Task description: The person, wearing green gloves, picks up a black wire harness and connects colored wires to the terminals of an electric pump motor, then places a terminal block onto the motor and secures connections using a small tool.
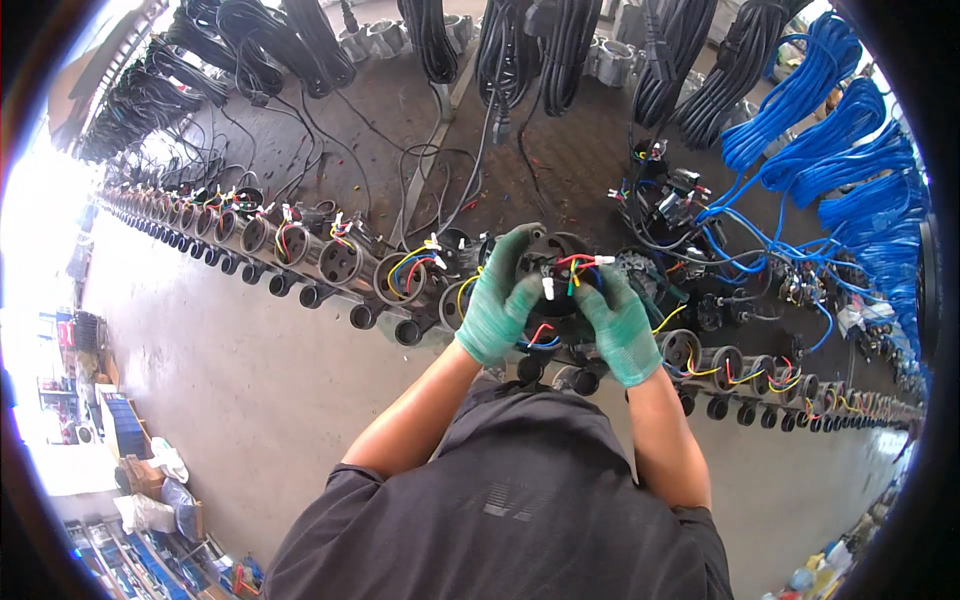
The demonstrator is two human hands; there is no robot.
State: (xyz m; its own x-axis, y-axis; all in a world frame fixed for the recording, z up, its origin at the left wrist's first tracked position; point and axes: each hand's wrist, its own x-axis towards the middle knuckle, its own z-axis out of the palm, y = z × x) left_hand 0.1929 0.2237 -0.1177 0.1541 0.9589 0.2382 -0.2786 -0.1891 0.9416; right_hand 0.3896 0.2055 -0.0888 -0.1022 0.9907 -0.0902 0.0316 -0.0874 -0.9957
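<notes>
Dark housing [568, 300] held between two gloved hands

The housing's left side is clasped by the left hand [502, 298], with fingers and thumb curled against it. Its right side is met by the right hand [618, 325]; those fingertips are partly hidden, so whether anything is pinched there cannot be told. Between the hands, red, yellow and green wires [577, 262] are seen standing out of the housing, some tipped with white connectors [548, 288].

To both sides, the near edge of the brown bench [590, 160] is lined with dark tubes [340, 262]. Farther back, black cords [505, 50] are bundled in coils; blue cords [820, 90] are bundled at the right.
</notes>
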